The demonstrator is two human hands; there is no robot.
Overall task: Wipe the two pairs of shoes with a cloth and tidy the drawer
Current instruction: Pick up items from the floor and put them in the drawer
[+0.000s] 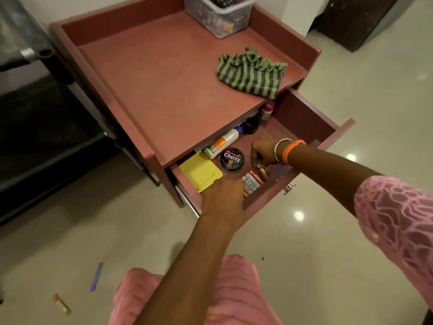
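- While both hands work inside the open drawer (302,109), the right hand (263,151) has its fingers curled on small copper batteries (262,170) right of the polish tin (231,159); a loose pinch could drop them.
- Left hand (222,198), just below the tin: fingers hidden, cannot tell; might nudge the battery pack (251,181).
- Cloth (251,72) lies on the tabletop above the tin; no shoes visible.

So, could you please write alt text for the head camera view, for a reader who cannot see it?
Both hands reach into an open drawer of a reddish cabinet: the right hand pinches small batteries, the left hand rests near a yellow card. A striped green cloth lies on top.
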